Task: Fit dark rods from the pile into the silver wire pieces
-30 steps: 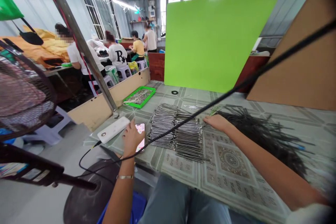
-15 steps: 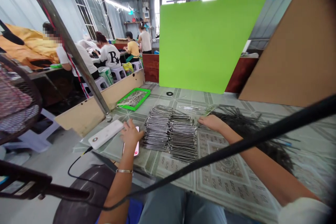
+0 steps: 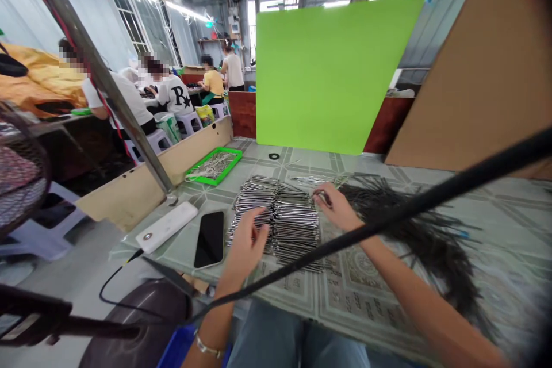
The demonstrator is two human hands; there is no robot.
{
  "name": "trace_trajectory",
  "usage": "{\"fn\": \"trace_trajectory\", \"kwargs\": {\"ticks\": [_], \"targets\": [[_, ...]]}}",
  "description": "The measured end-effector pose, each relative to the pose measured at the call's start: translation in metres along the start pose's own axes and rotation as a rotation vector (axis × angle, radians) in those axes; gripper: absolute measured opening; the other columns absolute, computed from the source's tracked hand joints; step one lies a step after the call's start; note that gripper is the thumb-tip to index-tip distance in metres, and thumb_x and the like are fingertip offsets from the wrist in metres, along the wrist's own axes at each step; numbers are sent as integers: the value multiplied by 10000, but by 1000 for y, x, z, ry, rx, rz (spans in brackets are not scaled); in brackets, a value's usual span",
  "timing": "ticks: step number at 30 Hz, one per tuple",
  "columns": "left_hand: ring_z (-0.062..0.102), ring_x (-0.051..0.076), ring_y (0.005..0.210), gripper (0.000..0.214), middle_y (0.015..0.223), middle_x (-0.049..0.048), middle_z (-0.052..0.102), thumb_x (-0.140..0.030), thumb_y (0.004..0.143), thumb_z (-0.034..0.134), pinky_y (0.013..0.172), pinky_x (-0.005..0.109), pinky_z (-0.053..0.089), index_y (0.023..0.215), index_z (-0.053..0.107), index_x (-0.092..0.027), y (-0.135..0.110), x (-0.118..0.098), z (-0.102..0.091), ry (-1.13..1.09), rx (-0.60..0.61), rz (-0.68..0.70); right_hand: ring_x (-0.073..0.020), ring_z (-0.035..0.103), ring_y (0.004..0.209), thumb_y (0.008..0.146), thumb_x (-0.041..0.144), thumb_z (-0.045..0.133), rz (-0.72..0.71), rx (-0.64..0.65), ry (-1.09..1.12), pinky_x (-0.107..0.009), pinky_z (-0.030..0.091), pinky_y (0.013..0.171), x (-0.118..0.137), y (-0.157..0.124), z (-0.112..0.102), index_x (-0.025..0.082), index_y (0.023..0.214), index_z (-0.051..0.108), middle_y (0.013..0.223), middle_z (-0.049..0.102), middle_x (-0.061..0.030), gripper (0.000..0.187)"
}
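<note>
Two side-by-side stacks of thin metal rods, a left stack [image 3: 254, 198] and a right stack [image 3: 295, 224], lie on the patterned table cover. My left hand [image 3: 246, 244] is over the lower part of the left stack, thumb apart from the fingers, with nothing visible in it. At the upper right corner of the right stack, my right hand [image 3: 337, 207] has its fingers curled in; anything between the fingertips is too small to make out. A phone [image 3: 210, 238] with a dark screen lies left of the stacks, beside a white power bank [image 3: 168, 227].
A green tray [image 3: 236, 160] holds loose pale pieces. Dark thin strands [image 3: 409, 213] heap at the right; loose silver rods [image 3: 302, 180] and a black ring [image 3: 273, 156] lie behind the stacks. A black bar [image 3: 388, 230] crosses in front. Several people sit at a bench at left.
My left hand has left the phone and moved right over the left stack; the phone's lit screen is now dark. My right hand has shifted slightly left, its fingers curling at the right stack's edge.
</note>
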State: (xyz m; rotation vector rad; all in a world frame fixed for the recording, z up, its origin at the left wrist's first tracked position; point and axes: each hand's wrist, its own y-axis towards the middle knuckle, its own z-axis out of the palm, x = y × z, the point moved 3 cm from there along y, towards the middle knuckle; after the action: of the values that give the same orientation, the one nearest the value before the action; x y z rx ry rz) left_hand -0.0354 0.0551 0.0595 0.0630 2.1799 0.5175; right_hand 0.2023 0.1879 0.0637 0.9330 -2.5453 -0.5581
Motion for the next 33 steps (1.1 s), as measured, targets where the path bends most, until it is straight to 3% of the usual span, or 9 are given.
{"fn": "trace_trajectory", "kwargs": {"ticks": [4,7,9,11,14,16,20,29,33], "targets": [[528,110,681,517,1284,111,507,-319,895,468,709,300,488,1381,330,-208,-13,-34,47,-304,185,-16,-90,458,577,925,308,436,24,-48,622,-205,377,515,65,-14,-8,165,948,497,748,522,-11,158],[588,154,842,596,1250,116,528,-348,877,515,777,308,491,1400,265,-208,-19,-41,63,-476,269,-88,-108,514,715,921,315,455,-9,-21,802,-224,435,643,87,-25,-7,167,927,500,826,536,-28,155],[578,154,933,473,1162,84,564,-388,861,550,838,290,477,1271,396,-208,-20,-37,66,-623,233,-161,-117,528,774,926,330,457,-14,27,846,-236,444,691,88,-31,-4,167,984,504,869,546,-37,179],[555,109,701,352,862,16,583,-477,800,609,651,232,480,970,487,-194,-20,-29,65,-831,205,-330,-113,532,782,947,345,422,-6,54,860,-237,443,699,87,-36,-2,167,1077,488,927,563,-48,230],[237,43,387,566,544,-86,299,-660,680,619,355,177,215,693,285,-203,-20,-23,58,-1102,205,-548,-111,542,814,977,323,352,-34,101,802,-239,434,742,90,-39,-1,170,1046,514,938,586,-48,234],[177,38,377,614,543,-91,222,-649,684,624,352,172,135,683,202,-204,-19,-23,48,-1333,147,-572,-117,557,833,972,303,367,-93,163,713,-238,425,757,97,-41,-1,175,986,555,916,606,-38,228],[158,45,376,548,542,-82,190,-424,766,669,373,193,72,676,177,-198,-21,-27,28,-1788,47,-559,-145,588,864,939,276,425,-142,202,516,-253,421,762,109,-45,1,193,1000,615,958,640,-34,216],[54,51,381,588,548,-75,123,-460,726,715,352,191,63,662,196,-192,-24,-35,33,-1793,213,-483,-152,597,842,921,254,438,-145,228,434,-244,408,711,116,-49,3,200,976,648,930,655,-24,224],[51,51,381,604,538,-74,115,-488,708,720,356,187,62,652,198,-188,-23,-34,32,-1781,182,-474,-137,594,815,916,237,443,-157,200,461,-236,409,715,116,-48,2,183,968,651,900,654,-33,221]]}}
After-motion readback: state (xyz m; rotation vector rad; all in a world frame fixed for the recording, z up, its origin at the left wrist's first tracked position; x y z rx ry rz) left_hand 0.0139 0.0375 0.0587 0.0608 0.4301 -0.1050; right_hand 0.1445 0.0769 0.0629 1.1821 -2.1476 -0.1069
